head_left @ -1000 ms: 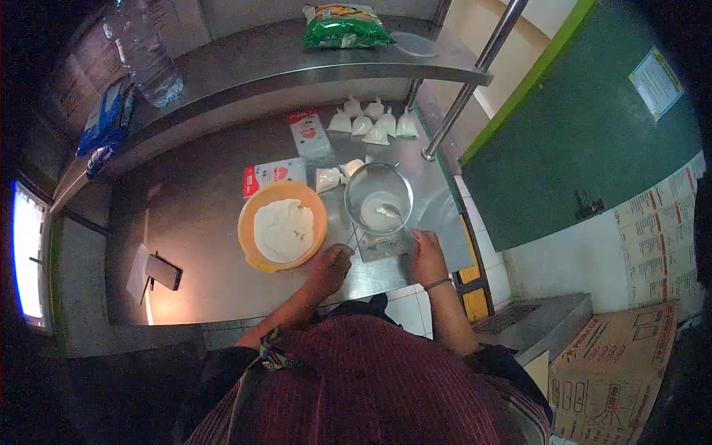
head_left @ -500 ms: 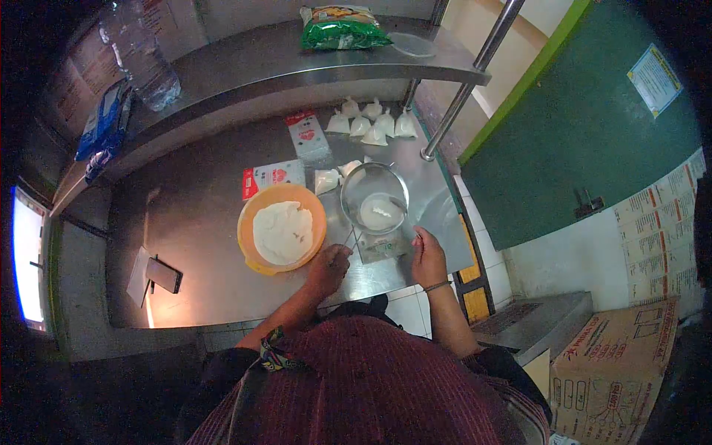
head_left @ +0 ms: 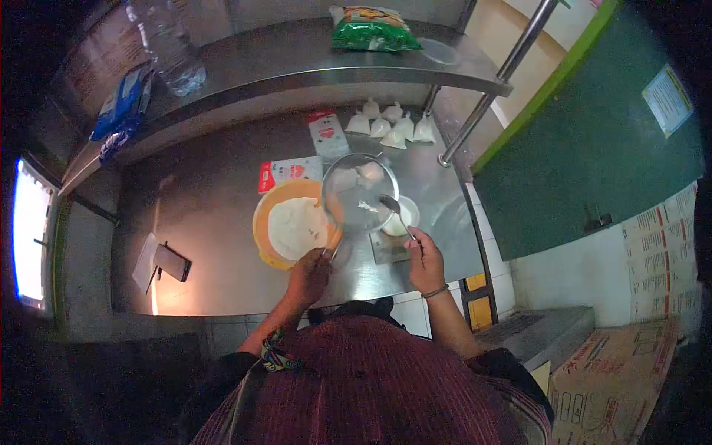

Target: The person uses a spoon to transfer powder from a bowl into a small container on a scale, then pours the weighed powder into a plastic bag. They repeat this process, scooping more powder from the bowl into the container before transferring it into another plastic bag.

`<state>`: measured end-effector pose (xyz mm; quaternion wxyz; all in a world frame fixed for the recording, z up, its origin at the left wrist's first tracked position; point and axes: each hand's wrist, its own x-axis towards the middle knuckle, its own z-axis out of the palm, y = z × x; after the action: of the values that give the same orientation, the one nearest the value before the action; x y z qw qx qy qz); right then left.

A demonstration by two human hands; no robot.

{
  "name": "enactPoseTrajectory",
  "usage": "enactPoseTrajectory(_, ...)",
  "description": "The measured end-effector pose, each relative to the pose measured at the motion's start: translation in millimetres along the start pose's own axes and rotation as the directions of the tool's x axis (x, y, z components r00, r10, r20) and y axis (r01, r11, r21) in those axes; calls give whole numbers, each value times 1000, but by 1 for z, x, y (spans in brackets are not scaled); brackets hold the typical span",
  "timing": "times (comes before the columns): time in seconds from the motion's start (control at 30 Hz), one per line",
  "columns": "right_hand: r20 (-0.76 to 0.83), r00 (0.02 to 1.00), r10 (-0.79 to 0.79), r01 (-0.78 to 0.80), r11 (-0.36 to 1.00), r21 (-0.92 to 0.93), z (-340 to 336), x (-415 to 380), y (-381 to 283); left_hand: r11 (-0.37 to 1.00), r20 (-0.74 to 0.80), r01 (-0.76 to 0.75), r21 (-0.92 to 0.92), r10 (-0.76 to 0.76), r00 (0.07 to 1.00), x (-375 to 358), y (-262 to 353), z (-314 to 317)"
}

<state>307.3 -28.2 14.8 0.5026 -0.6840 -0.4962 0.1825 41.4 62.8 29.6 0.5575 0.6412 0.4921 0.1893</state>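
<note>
A round wire-mesh sieve is gripped by the left hand over the orange bowl of white flour, while a metal spoon is pinched in the right hand beside it.

The scene is dim, with a heavy dark vignette round the frame, deepest from 6 to 11 o'clock. A bright bluish-white window at 9 o'clock is blown out. A warm glare streak lies on the steel bench toward 8 o'clock. Fisheye distortion bends the shelf and the pole near 12 and 1 o'clock. Detail is soft and grainy throughout.
</note>
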Motion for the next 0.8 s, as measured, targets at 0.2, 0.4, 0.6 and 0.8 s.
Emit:
enactPoseTrajectory(0.2, 174, 984, -39, 39, 999, 2, 42, 5, -29, 971, -283, -145, 190, 196, 939, -37, -39, -53)
enactPoseTrajectory(0.4, 303, 946, -116, 143, 987, -69, 87, 9, -49, 953, -439, -48, 299, 182, 880, -62, -51, -97)
enactPoseTrajectory(0.6, 281, 940, -193, 253, 948, -195, 124, 9, -60, 822, -333, -270, 501, 471, 817, -64, -66, -126)
enactPoseTrajectory(0.8, 213, 955, -207, 242, 959, -150, 145, 9, -85, 807, -214, -174, 564, 347, 913, -60, -80, -143)
